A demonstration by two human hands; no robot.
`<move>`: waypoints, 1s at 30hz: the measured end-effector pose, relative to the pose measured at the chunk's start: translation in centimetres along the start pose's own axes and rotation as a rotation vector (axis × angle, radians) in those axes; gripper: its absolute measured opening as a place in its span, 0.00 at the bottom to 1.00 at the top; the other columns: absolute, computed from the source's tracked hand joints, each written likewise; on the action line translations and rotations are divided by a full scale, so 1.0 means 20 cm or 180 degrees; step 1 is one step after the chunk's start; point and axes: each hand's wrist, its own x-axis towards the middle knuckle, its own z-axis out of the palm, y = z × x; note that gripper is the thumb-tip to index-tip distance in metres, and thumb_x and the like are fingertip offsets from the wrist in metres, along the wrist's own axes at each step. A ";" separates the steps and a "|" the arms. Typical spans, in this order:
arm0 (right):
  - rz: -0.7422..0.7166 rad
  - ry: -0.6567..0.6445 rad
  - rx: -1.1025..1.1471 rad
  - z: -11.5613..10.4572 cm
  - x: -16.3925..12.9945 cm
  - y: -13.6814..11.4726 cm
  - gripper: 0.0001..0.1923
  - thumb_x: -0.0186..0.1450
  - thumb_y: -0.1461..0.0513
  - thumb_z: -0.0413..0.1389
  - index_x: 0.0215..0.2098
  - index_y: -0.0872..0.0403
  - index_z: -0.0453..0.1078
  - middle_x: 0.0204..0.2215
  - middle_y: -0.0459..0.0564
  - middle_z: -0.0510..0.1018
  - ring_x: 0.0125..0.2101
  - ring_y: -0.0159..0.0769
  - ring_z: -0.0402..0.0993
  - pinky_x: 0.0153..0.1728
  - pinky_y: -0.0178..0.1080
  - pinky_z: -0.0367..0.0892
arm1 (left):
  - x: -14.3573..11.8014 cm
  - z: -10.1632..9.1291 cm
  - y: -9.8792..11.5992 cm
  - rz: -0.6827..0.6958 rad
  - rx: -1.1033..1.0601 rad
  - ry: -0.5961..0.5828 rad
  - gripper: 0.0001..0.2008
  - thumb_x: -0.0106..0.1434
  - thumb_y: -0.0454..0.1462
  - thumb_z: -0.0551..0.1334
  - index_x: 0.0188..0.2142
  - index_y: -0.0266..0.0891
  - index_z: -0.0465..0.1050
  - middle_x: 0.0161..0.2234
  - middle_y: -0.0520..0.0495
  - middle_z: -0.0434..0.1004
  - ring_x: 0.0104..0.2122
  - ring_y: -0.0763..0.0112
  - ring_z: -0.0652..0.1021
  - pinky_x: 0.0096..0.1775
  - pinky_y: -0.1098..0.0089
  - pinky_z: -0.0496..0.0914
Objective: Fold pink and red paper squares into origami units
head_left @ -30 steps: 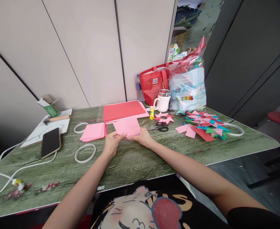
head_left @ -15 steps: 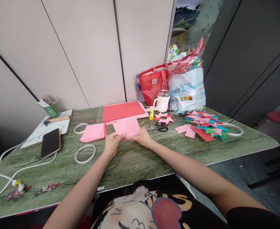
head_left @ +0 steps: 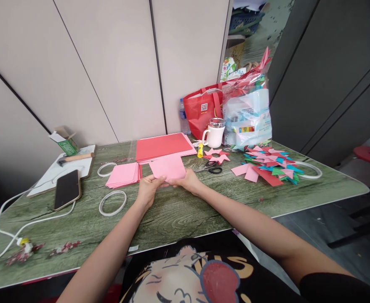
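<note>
2 hands pinch pink paper (near edge).

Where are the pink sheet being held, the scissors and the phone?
pink sheet (head_left: 167, 166), head view, middle of its flat face
scissors (head_left: 212, 168), head view, black handles
phone (head_left: 66, 189), head view, centre of the dark screen

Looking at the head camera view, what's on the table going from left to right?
Phone → white ring → stack of pink paper → left hand → pink sheet held in both hands → right hand → scissors → pile of folded coloured pieces.
</note>
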 end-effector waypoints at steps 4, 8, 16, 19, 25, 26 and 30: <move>-0.0001 -0.0039 0.0022 0.00 0.00 -0.01 0.21 0.42 0.59 0.65 0.33 0.61 0.73 0.29 0.52 0.78 0.23 0.33 0.72 0.23 0.34 0.71 | 0.00 0.00 0.00 -0.0005 -0.0028 0.0043 0.19 0.39 0.40 0.70 0.30 0.30 0.76 0.32 0.39 0.79 0.29 0.63 0.77 0.34 0.63 0.72; 0.0025 -0.0002 0.0007 0.00 0.00 -0.01 0.21 0.42 0.59 0.65 0.32 0.61 0.73 0.27 0.52 0.78 0.21 0.33 0.71 0.23 0.34 0.70 | 0.00 0.00 0.00 -0.0030 -0.0060 0.0073 0.19 0.38 0.41 0.71 0.29 0.30 0.76 0.31 0.39 0.79 0.28 0.64 0.77 0.35 0.62 0.72; 0.0046 0.0097 -0.0406 0.01 -0.02 -0.05 0.17 0.45 0.61 0.62 0.32 0.62 0.73 0.19 0.49 0.75 0.18 0.29 0.67 0.19 0.32 0.65 | 0.00 -0.01 0.00 -0.0171 0.0013 -0.0021 0.17 0.38 0.38 0.71 0.29 0.30 0.77 0.28 0.41 0.79 0.27 0.64 0.77 0.35 0.62 0.73; 0.0111 0.0182 -0.0602 0.01 -0.03 -0.07 0.15 0.45 0.61 0.62 0.30 0.62 0.73 0.17 0.48 0.74 0.16 0.28 0.66 0.17 0.31 0.63 | 0.00 -0.01 0.00 -0.0205 0.0071 -0.0022 0.16 0.39 0.39 0.71 0.28 0.30 0.77 0.27 0.41 0.79 0.26 0.64 0.78 0.34 0.62 0.73; 0.0054 0.0137 -0.0770 0.01 -0.03 -0.07 0.19 0.44 0.57 0.64 0.30 0.61 0.74 0.15 0.47 0.72 0.17 0.29 0.66 0.16 0.29 0.63 | 0.00 -0.01 -0.04 -0.0092 0.0096 -0.0072 0.17 0.41 0.41 0.70 0.29 0.30 0.76 0.28 0.40 0.79 0.28 0.62 0.78 0.35 0.62 0.73; 0.0059 0.0130 -0.0807 0.01 -0.03 -0.07 0.19 0.43 0.56 0.64 0.29 0.61 0.74 0.14 0.48 0.72 0.17 0.30 0.66 0.16 0.29 0.63 | -0.01 -0.01 -0.05 -0.0078 0.0097 -0.0075 0.16 0.41 0.41 0.70 0.28 0.31 0.76 0.28 0.41 0.79 0.28 0.62 0.78 0.35 0.62 0.73; 0.0011 0.0185 -0.0939 0.02 -0.03 -0.05 0.17 0.44 0.57 0.63 0.29 0.61 0.73 0.15 0.47 0.72 0.17 0.30 0.67 0.16 0.29 0.63 | -0.01 0.00 -0.05 -0.0094 0.0030 -0.0058 0.16 0.40 0.41 0.70 0.28 0.31 0.77 0.27 0.41 0.79 0.28 0.62 0.78 0.36 0.61 0.72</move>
